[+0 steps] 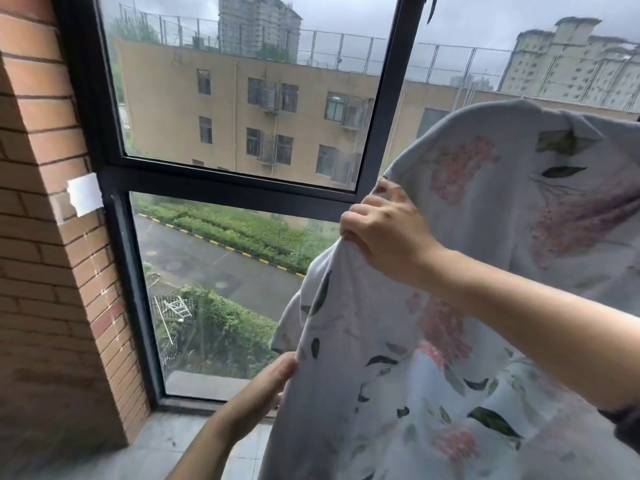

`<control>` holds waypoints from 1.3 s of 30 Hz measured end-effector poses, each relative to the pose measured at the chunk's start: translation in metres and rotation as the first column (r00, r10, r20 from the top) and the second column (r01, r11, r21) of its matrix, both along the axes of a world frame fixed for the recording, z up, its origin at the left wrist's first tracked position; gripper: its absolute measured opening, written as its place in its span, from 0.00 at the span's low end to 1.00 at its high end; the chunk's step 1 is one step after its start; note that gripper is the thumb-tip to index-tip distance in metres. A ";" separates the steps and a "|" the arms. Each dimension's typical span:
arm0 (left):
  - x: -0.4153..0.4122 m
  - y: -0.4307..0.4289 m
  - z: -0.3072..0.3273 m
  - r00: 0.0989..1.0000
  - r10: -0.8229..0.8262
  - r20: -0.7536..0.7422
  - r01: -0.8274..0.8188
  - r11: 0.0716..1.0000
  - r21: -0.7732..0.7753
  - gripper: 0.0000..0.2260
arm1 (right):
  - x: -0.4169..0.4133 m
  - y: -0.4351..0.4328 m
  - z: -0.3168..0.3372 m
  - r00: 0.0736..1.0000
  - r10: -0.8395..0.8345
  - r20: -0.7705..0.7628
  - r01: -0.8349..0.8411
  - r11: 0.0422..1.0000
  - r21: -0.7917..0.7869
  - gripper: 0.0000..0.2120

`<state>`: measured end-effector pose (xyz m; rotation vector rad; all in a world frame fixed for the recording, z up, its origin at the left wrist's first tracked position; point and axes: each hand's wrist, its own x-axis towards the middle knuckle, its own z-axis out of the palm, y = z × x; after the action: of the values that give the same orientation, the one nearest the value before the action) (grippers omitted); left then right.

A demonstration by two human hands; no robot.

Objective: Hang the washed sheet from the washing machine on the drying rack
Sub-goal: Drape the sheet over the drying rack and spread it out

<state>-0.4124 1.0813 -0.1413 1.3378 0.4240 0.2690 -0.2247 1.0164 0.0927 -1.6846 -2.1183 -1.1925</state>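
Observation:
The washed sheet point(485, 237), pale grey with pink flowers and green leaves, hangs at the right in front of the window and drapes over something at its top, which is hidden. My right hand point(384, 230) grips a bunched fold of the sheet's left edge at mid height. My left hand point(273, 379) holds the same edge lower down, fingers against the cloth. No drying rack or washing machine shows in the head view.
A tall dark-framed window point(214, 178) fills the view, with buildings, a road and hedges outside. A red brick wall point(52, 271) stands at the left with a white patch point(85, 197) on it. Grey floor tiles point(156, 452) lie below.

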 end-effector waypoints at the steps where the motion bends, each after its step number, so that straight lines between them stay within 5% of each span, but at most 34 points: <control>1: -0.003 -0.001 0.004 1.000 0.019 0.013 -0.020 0.997 0.078 0.20 | -0.001 0.005 0.005 0.999 -0.010 -0.046 0.012 1.000 0.022 0.04; 5: -0.008 0.009 0.033 0.947 0.273 0.167 -0.315 0.891 0.328 0.16 | -0.002 0.020 0.030 0.974 -0.071 -0.214 0.083 0.995 0.048 0.04; 9: -0.025 0.070 0.094 0.724 0.604 0.333 -0.689 0.614 0.386 0.08 | -0.004 0.025 0.069 0.939 -0.044 -0.340 0.119 0.972 0.203 0.06; 15: -0.025 0.134 0.197 0.386 0.725 0.571 -0.861 0.060 0.505 0.09 | -0.007 0.052 0.125 0.899 -0.029 -0.437 0.203 0.912 0.357 0.09; 17: -0.018 0.156 0.202 0.364 0.813 0.454 -0.732 -0.052 0.680 0.06 | -0.008 0.061 0.123 0.909 -0.165 -0.382 0.268 0.935 0.234 0.10; 19: -0.006 0.170 0.181 0.499 0.863 0.081 -0.449 0.177 0.876 0.05 | -0.006 0.069 0.111 0.892 -0.360 -0.272 0.365 0.930 -0.034 0.10; 21: 0.008 0.163 0.154 0.618 0.762 -0.194 -0.267 0.436 0.860 0.04 | -0.003 0.068 0.098 0.859 -0.479 -0.183 0.431 0.868 -0.248 0.12; 24: 0.031 0.132 0.125 0.732 0.657 -0.181 -0.240 0.497 0.834 0.06 | -0.001 0.061 0.081 0.892 -0.450 -0.037 0.436 0.879 -0.192 0.12; 29: 0.065 0.075 0.123 0.921 0.390 0.004 -0.283 0.659 0.697 0.21 | 0.008 0.042 0.074 0.987 -0.152 0.052 0.151 0.988 0.021 0.11; 34: 0.086 0.044 0.149 0.907 0.311 0.284 -0.412 0.515 0.752 0.26 | 0.044 -0.014 0.092 0.968 -0.246 0.048 0.240 0.965 0.104 0.15; 39: 0.107 0.032 0.178 0.779 0.333 0.532 -0.614 0.227 0.756 0.15 | 0.085 -0.071 0.114 0.936 -0.301 -0.185 0.329 0.932 0.149 0.18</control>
<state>-0.3058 1.1129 0.0370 2.2098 0.4753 1.4006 -0.1394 0.9455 0.2070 -2.0139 -1.6374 -1.2368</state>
